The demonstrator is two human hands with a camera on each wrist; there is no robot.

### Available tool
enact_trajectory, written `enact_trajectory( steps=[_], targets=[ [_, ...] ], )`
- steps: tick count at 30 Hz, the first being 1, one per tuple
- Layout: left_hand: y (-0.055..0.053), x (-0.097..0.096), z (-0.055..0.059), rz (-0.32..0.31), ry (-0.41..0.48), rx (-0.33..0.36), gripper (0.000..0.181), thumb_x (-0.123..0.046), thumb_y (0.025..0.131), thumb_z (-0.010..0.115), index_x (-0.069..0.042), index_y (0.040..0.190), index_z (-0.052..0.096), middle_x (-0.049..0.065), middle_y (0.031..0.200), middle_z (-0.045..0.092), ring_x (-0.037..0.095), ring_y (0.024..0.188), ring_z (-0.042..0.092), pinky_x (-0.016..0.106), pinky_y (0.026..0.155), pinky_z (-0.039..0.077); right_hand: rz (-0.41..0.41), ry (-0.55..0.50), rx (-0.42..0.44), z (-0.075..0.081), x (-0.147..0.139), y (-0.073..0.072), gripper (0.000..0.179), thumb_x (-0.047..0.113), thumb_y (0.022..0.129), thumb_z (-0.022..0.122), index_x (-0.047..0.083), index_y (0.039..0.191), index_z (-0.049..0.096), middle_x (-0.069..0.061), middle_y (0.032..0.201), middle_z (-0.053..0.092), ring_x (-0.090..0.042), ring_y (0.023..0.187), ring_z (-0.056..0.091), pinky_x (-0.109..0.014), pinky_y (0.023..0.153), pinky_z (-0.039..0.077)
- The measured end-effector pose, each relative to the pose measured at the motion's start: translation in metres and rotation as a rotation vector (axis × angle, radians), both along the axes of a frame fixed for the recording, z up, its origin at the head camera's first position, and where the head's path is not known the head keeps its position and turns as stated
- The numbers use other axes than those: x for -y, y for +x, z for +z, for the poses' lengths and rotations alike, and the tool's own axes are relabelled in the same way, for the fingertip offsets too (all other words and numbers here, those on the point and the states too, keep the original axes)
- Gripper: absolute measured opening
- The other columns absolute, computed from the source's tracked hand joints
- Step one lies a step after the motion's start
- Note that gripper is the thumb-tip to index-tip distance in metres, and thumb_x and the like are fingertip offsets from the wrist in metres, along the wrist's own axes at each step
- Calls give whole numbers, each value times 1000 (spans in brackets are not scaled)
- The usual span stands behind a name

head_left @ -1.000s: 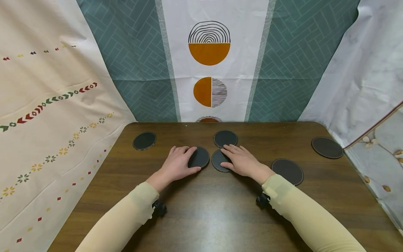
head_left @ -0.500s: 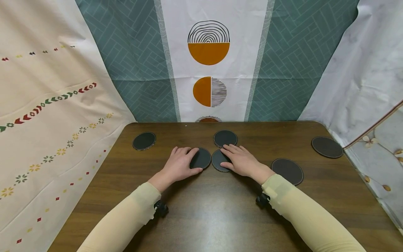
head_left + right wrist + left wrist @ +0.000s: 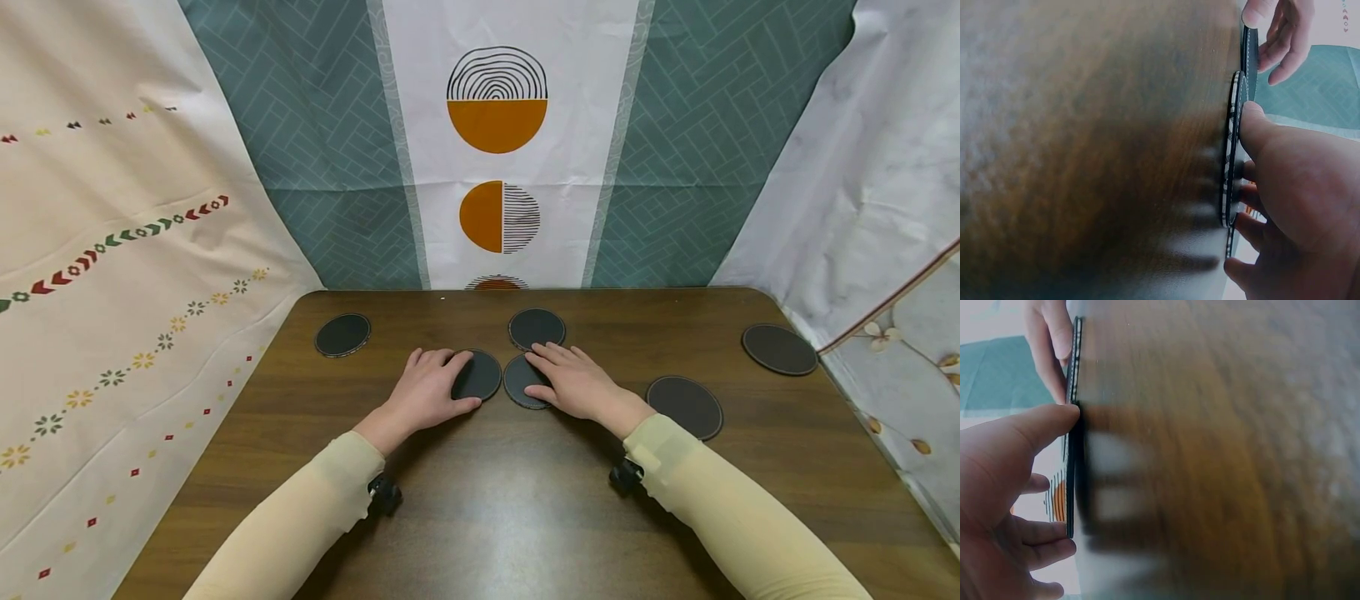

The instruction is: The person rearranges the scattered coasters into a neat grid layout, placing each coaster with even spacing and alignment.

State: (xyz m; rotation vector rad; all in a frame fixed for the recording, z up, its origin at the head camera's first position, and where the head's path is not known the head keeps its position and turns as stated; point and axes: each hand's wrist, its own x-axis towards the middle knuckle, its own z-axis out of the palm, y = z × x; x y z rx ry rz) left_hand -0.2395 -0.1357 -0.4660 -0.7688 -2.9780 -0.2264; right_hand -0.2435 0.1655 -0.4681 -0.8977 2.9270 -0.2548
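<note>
My left hand (image 3: 425, 392) grips a round black coaster (image 3: 480, 377) between thumb and fingers, by its edges. In the left wrist view a dark shadow lies under that coaster (image 3: 1070, 494), which looks tilted or slightly raised. My right hand (image 3: 573, 383) rests on a second black coaster (image 3: 517, 379), thumb and fingers spread over its top and partly hiding it. This coaster (image 3: 1230, 162) lies flat on the table in the right wrist view, with a pale patterned edge. The two coasters sit side by side, almost touching. Beyond the right fingertips is a third coaster (image 3: 536, 327).
More black coasters lie on the brown wooden table (image 3: 480, 508): one at the far left (image 3: 342, 335), one at the far right (image 3: 780, 349), and one beside the right forearm (image 3: 685, 407). Patterned cloths (image 3: 337, 167) hang behind and along both sides.
My left hand and its coaster have shifted slightly right, close to the coaster under my right hand. The right hand stays put.
</note>
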Motion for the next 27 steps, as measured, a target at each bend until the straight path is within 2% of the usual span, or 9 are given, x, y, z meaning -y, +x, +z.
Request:
enact_trajectory(
  steps=[27],
  targets=[
    [1,-1,1,12,2,84,86,-61,99,79,-19,168,49,21,161,54,42,151,49,71,126,24,-5,3,10,1,0,0,73,52,114,58,7,170,44,-16,177,36,-39,164,31,-64,130,25]
  ],
)
